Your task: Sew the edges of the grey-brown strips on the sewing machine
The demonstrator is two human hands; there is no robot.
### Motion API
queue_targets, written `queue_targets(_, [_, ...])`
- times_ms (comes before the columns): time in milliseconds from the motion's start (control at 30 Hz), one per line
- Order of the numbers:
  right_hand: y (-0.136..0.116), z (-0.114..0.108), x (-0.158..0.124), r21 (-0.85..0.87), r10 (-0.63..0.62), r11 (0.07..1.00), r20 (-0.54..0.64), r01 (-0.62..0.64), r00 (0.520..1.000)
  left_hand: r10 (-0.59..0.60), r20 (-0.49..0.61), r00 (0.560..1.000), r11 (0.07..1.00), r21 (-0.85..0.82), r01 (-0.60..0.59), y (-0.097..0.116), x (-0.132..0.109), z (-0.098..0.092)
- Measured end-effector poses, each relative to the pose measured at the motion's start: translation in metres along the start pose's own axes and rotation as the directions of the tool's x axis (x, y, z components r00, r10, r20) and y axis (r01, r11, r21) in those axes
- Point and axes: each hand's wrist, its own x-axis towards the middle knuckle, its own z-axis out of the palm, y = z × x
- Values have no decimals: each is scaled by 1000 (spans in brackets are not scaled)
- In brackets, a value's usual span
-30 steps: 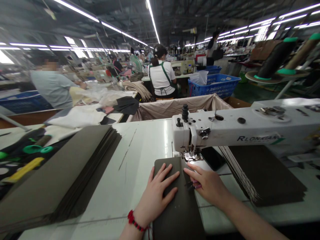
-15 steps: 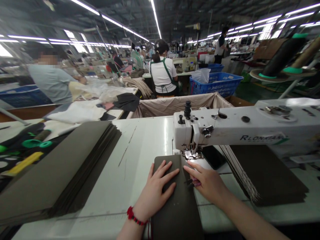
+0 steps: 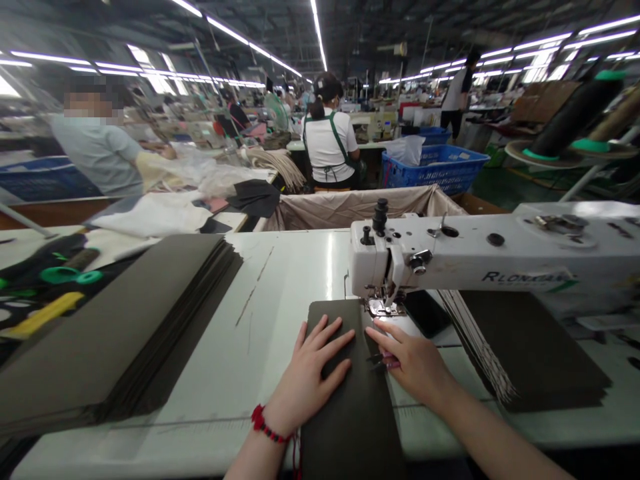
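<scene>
panel of dark olive sheet material [image 3: 350, 427] lies flat on the white sewing surface [image 3: 280, 293], its far end run up to the steel presser foot [image 3: 383, 308] of a white long-arm sewing machine [image 3: 500, 248]. left hand [image 3: 309, 373] is pressed palm-down on the panel with fingers spread, grip released; a red beaded bracelet [image 3: 265, 423] is worn on that wrist. flat pressure is judged to be there to keep the sheet from shifting near the needle. right hand [image 3: 413, 365] is curled at the panel's right edge, grip clenched on small pink-handled thread snips [image 3: 384, 361], dark blades pointing left. snips are probably kept in hand, close to the foot, for quick reach of thread ends. broad stack of matching olive panels [image 3: 115, 327] is laid on the surface to the left, within arm's reach. second stack of olive panels [image 3: 530, 350] lies under the machine arm at right, edges fanned, seemingly so that sheets can be separated singly. flat black phone [image 3: 426, 313] is placed just beside the foot. beyond the surface, a blue plastic crate [image 3: 435, 170] and a seated co-worker in white shirt and green apron [image 3: 327, 137] are seen.
</scene>
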Motion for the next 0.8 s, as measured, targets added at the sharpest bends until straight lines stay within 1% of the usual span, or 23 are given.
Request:
queue_targets(433, [2,0,-2,-5,4,1000,13,-4,1000,5,-11,1000,1000,-19,-5,1,-1,0])
queue_targets(700, [0,1,-2,-1,7,1000,8,-7,1000,2,-7,1000,1000,-6,-2,2,-1,-1])
queue_targets(800, [1,1,-2,1,5,1000,0,-5,1000,10,-21,1000,1000,-8,-10,2,-1,0])
